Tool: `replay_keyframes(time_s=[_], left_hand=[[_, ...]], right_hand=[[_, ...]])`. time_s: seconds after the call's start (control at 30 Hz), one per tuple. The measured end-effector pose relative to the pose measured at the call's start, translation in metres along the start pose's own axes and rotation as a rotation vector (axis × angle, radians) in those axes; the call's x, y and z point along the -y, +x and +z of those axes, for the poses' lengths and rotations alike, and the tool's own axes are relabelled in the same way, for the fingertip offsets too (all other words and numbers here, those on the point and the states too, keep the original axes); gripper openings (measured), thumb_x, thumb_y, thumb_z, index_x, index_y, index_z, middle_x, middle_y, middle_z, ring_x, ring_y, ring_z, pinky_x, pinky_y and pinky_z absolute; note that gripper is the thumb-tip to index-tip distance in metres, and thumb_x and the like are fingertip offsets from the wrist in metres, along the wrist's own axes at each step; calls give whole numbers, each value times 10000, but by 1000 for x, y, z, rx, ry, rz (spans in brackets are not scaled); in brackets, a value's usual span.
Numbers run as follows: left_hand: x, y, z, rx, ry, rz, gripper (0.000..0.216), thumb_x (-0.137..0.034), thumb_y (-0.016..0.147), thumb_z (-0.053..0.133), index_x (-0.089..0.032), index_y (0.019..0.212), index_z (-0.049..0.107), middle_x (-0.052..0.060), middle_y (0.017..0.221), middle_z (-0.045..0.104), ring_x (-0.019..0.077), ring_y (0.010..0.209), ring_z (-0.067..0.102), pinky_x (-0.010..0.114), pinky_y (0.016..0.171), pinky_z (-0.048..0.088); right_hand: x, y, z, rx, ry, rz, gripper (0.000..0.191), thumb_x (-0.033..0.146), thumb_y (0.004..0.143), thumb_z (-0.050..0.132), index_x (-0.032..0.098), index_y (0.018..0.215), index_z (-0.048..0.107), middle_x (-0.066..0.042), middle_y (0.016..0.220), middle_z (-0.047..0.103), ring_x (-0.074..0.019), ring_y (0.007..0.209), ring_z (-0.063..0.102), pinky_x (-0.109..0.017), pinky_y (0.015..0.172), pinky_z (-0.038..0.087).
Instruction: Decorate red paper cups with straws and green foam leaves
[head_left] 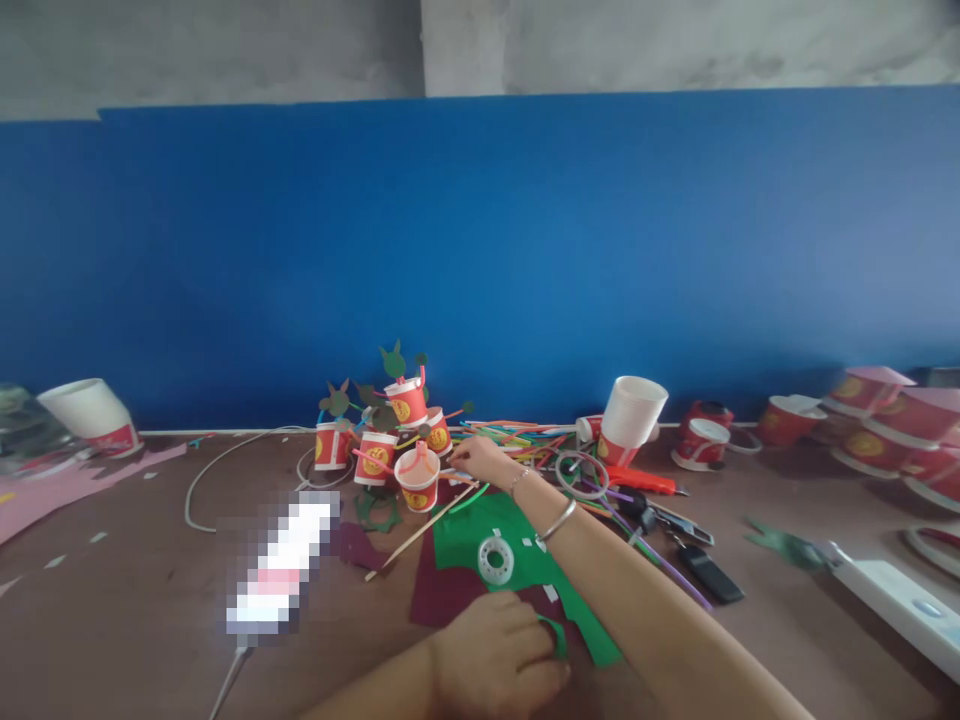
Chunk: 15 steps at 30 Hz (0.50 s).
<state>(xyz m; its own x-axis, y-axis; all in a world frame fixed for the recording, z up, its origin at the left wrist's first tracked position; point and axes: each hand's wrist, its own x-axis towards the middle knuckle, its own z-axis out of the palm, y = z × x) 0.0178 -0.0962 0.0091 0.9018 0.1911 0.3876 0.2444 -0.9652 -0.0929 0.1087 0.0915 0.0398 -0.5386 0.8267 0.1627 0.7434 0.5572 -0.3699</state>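
At the lower middle, my left hand (504, 652) is closed around a green paper piece (555, 637); only its curved edge shows past the fingers. My right hand (480, 460) reaches across to the back, fingers bent together beside a red paper cup (418, 482) with a pink straw in it. Whatever those fingertips hold is too small to make out. Between the hands lie green paper (469, 530), maroon paper (431, 592) and a white tape roll (496, 561). A thin wooden stick (420, 535) points toward the right hand, and loose straws (517, 440) spread behind it.
Decorated cups (406, 402) with dark green paper cutouts cluster at the back. A lit phone (283, 565) on a cable lies left. Rightward are a stacked white cup (634, 415), an orange-handled tool (641, 480), a black key fob (711, 572) and a white box (900, 600).
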Motion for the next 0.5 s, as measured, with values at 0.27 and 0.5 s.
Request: replay_keyframes(time_s=[0.27,0.5], left_hand=[[1,-3,0,-44,-28,106,219,-199,915,398,-188,886,615,11,654,607,107,587,523,259,445,310],[-8,2,0,67,-12,-128,171,-267,860,492,-156,956,579,46,775,619,153,661,560,267,510,415]], right_hand=[[5,24,9,135,-47,-48,68,203,695,665,199,742,715,-47,764,720,-214,773,656,-253,662,459],[-5,7,2,8,-30,22,277,130,742,581,139,1016,620,-136,986,680,-252,897,631,-314,759,453]])
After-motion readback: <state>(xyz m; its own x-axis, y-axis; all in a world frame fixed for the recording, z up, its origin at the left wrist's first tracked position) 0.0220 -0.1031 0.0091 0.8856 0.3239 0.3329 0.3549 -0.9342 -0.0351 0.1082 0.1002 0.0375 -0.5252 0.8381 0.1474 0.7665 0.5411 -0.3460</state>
